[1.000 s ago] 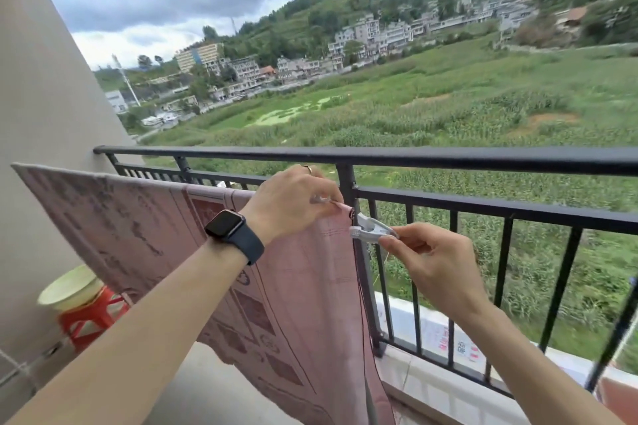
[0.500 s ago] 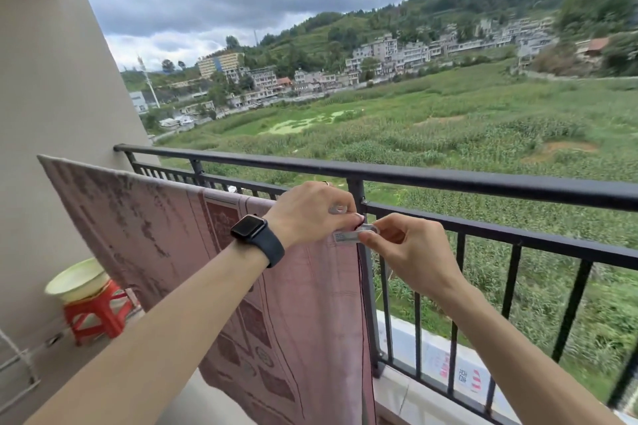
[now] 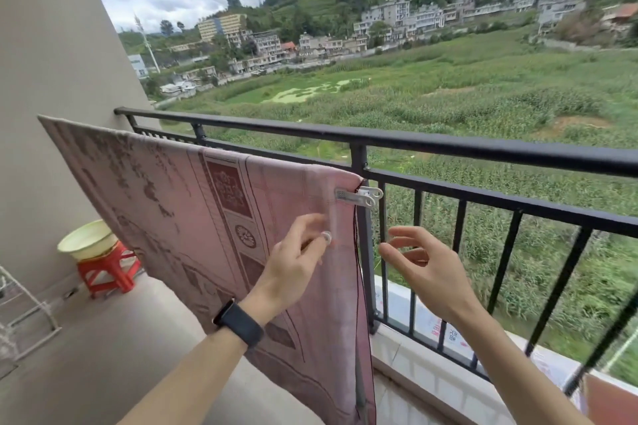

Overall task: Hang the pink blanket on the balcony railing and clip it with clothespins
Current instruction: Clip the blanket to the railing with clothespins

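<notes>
Setting: open balcony, overcast sky, green fields and hillside buildings across the upper frame. A black metal railing (image 3: 483,148) runs from centre left to right edge.

Pink blanket (image 3: 193,210): draped over the railing's lower horizontal bar, just under the top rail, and hanging down through the centre to the bottom edge. One metal clothespin (image 3: 357,196) is clamped on its upper right corner, beside an upright post.

Left hand (image 3: 293,266): centre frame, in front of the cloth, fingers loosely extended and holding nothing. It is motion-blurred, so contact with the fabric cannot be told. Right hand (image 3: 424,262): just right of the blanket's edge, fingers spread, empty.

Lower left: a red stool (image 3: 107,269) carrying a pale basin (image 3: 88,238).

Handling estimate: thin woven cloth, soft and light, and it drapes flat without stiffness. Wind could probably slide it along the smooth bar. The best hold is likely a pinch along the top fold where it crosses the bar. Further pins seem to belong on that fold toward the left end, where none is visible.
</notes>
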Tool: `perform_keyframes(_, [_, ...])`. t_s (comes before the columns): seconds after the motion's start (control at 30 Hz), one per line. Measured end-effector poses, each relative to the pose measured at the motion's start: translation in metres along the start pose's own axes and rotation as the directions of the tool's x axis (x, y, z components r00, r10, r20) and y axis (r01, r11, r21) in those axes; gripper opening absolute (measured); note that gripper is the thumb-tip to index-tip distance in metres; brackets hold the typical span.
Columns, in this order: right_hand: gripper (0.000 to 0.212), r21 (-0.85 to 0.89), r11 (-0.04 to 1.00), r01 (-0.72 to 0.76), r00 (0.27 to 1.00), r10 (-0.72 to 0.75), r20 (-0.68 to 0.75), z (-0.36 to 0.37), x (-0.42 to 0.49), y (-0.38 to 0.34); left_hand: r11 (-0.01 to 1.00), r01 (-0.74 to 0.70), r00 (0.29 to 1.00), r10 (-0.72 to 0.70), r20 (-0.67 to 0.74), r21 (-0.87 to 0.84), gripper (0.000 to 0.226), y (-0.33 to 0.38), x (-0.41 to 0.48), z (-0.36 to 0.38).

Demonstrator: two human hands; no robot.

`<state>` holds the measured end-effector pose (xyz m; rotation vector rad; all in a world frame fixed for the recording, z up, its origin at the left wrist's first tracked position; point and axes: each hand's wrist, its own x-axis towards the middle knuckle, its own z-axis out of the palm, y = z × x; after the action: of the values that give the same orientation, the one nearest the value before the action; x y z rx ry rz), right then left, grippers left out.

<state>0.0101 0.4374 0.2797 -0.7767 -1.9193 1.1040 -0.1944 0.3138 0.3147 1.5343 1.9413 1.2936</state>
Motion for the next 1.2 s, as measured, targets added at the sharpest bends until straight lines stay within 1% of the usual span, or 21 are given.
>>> perform_keyframes(0.1, [0.045,0.124,0.982,-0.141,0.979,0.120,0.166,0.014,-0.038,0.041,0.975,0.206,0.957,-0.184,0.224,-0.080,0.047,-0.034,-0.029,0.041])
perform_keyframes(0.2, [0.041,0.210,0.943,-0.259,0.941,0.198,0.274,0.026,-0.068,0.076,0.943,0.326,0.886,-0.280,0.369,-0.067,0.051,-0.055,-0.048,0.075])
perform_keyframes(0.3, [0.017,0.220,0.926,-0.307,0.930,0.243,0.277,0.035,-0.084,0.099,0.929,0.369,0.853,-0.349,0.387,0.023,0.052,-0.070,-0.051,0.090])
perform_keyframes(0.33, [0.015,0.225,0.917,-0.328,0.925,0.263,0.276,0.041,-0.087,0.104,0.926,0.374,0.849,-0.361,0.386,0.043,0.050,-0.076,-0.050,0.091])
perform_keyframes(0.4, [0.014,0.207,0.916,-0.345,0.924,0.291,0.248,0.047,-0.097,0.111,0.924,0.378,0.848,-0.369,0.380,0.053,0.048,-0.084,-0.052,0.099])
perform_keyframes(0.5, [0.015,0.167,0.915,-0.368,0.927,0.346,0.143,0.047,-0.113,0.126,0.918,0.391,0.843,-0.388,0.373,0.070,0.047,-0.094,-0.059,0.118])
perform_keyframes(0.57, [0.016,0.144,0.914,-0.380,0.925,0.373,0.076,0.047,-0.125,0.138,0.913,0.399,0.840,-0.402,0.364,0.089,0.036,-0.101,-0.066,0.131])
perform_keyframes(0.67, [0.022,0.084,0.921,-0.380,0.925,0.375,0.068,0.047,-0.150,0.157,0.907,0.390,0.826,-0.421,0.375,0.159,0.019,-0.109,-0.077,0.151])
perform_keyframes(0.73, [0.034,0.085,0.899,-0.429,0.899,0.416,0.134,0.045,-0.172,0.171,0.908,0.343,0.806,-0.415,0.422,0.239,0.020,-0.111,-0.087,0.169])
perform_keyframes(0.77, [0.035,0.070,0.886,-0.458,0.882,0.444,0.158,0.045,-0.182,0.179,0.908,0.308,0.790,-0.410,0.456,0.283,0.023,-0.113,-0.090,0.177])
perform_keyframes(0.83, [0.027,0.007,0.864,-0.504,0.852,0.496,0.166,0.046,-0.196,0.197,0.897,0.164,0.751,-0.384,0.537,0.411,0.030,-0.117,-0.091,0.190])
perform_keyframes(0.87, [0.024,-0.015,0.854,-0.520,0.842,0.515,0.161,0.049,-0.201,0.208,0.868,0.003,0.732,-0.340,0.590,0.497,0.033,-0.125,-0.088,0.196])
perform_keyframes(0.9, [0.022,-0.032,0.847,-0.530,0.835,0.528,0.151,0.050,-0.204,0.218,0.790,-0.222,0.716,-0.266,0.645,0.571,0.035,-0.132,-0.082,0.202])
perform_keyframes(0.93, [0.022,-0.049,0.839,-0.542,0.829,0.543,0.134,0.050,-0.206,0.227,0.652,-0.459,0.690,-0.166,0.705,0.603,0.036,-0.138,-0.074,0.207])
perform_keyframes(0.97, [0.022,-0.065,0.827,-0.558,0.820,0.562,0.106,0.051,-0.209,0.237,0.468,-0.645,0.653,-0.072,0.754,0.604,0.038,-0.142,-0.063,0.213])
perform_keyframes(1.0, [0.021,-0.084,0.818,-0.569,0.816,0.574,0.071,0.051,-0.211,0.246,0.291,-0.761,0.602,-0.013,0.798,0.579,0.040,-0.144,-0.051,0.219])
perform_keyframes(1.03, [0.022,-0.104,0.808,-0.580,0.809,0.586,0.040,0.051,-0.212,0.253,0.123,-0.832,0.546,0.000,0.838,0.542,0.044,-0.145,-0.037,0.225])
perform_keyframes(1.07, [0.024,-0.109,0.796,-0.595,0.800,0.600,0.016,0.052,-0.213,0.260,-0.019,-0.871,0.491,-0.062,0.869,0.490,0.053,-0.148,-0.023,0.232])
perform_keyframes(1.1, [0.026,-0.106,0.784,-0.612,0.788,0.615,-0.003,0.053,-0.213,0.266,-0.142,-0.891,0.452,-0.176,0.875,0.431,0.060,-0.155,-0.009,0.240])
perform_keyframes(1.13, [0.028,-0.100,0.772,-0.627,0.778,0.628,-0.022,0.054,-0.213,0.272,-0.254,-0.892,0.439,-0.295,0.849,0.373,0.064,-0.161,0.003,0.248])
perform_keyframes(1.2, [0.028,-0.081,0.759,-0.646,0.764,0.641,-0.078,0.061,-0.211,0.280,-0.404,-0.854,0.485,-0.393,0.781,0.327,0.062,-0.166,0.025,0.257])
